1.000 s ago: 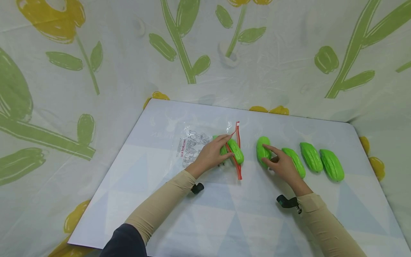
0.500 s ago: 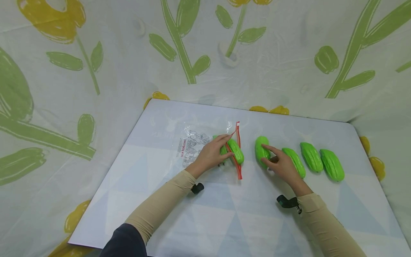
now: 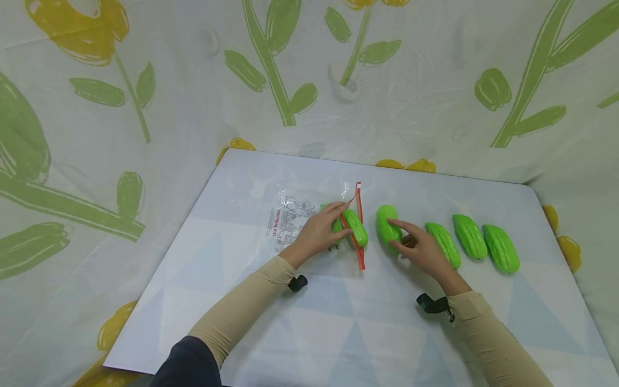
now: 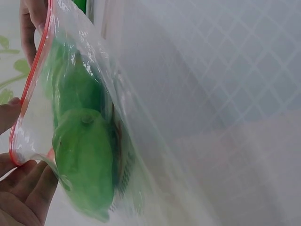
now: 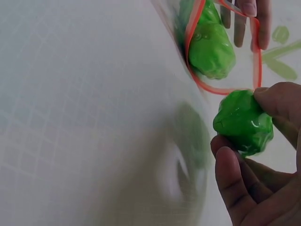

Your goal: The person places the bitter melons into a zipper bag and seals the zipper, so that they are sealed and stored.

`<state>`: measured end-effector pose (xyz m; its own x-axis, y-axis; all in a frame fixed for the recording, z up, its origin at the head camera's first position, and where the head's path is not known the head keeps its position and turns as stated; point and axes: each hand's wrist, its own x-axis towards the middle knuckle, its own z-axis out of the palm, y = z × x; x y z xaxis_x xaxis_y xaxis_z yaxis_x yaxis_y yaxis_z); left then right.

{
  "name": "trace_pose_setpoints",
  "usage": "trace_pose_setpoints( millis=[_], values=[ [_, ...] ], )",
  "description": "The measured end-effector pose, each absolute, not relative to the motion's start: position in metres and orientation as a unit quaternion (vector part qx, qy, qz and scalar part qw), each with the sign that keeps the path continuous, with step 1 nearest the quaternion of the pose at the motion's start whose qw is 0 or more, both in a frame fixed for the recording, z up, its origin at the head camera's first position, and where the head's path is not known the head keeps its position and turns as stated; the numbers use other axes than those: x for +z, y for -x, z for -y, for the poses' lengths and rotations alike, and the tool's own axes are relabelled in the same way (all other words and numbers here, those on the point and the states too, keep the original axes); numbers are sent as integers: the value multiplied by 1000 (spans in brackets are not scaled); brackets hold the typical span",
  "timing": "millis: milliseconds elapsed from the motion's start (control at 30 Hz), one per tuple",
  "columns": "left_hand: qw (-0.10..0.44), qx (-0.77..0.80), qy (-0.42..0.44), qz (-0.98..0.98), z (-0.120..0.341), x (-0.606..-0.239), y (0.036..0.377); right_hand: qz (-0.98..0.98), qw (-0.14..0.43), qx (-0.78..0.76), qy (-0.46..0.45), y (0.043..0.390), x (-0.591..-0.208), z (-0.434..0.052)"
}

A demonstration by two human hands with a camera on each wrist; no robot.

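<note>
My left hand (image 3: pixel 314 234) holds the red-edged mouth of a clear zip bag (image 3: pixel 265 242) that lies flat with printed drawings on it. Green ribbed toy gourds sit inside; one gourd (image 3: pixel 357 228) pokes into the opening, and the left wrist view shows a gourd (image 4: pixel 84 155) through the plastic. To the right of the mouth, my right hand (image 3: pixel 425 252) pinches another green toy gourd (image 3: pixel 387 226) between thumb and fingers. Up close in the right wrist view, that gourd's end (image 5: pixel 242 122) is just below the bag's red rim (image 5: pixel 216 91).
Three more green gourds lie right of my right hand: a near gourd (image 3: pixel 444 244), a middle gourd (image 3: pixel 469 236) and an outer gourd (image 3: pixel 501 249). The table (image 3: pixel 300 344) is white and pale blue, with a flower-printed curtain (image 3: pixel 184 64) along its back and sides.
My right hand has shifted slightly left with its gourd, bringing it closer to the bag's mouth. The left hand and the bag look the same.
</note>
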<state>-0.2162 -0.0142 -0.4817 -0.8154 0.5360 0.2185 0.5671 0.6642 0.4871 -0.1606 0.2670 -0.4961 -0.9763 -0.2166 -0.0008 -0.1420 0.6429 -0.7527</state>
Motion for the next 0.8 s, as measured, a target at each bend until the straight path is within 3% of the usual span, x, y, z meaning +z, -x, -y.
trace_pose_setpoints(
  millis=[800],
  values=[
    [41, -281, 306, 908, 13, -478, 213, -883, 77, -424, 184, 160, -503, -248]
  ],
)
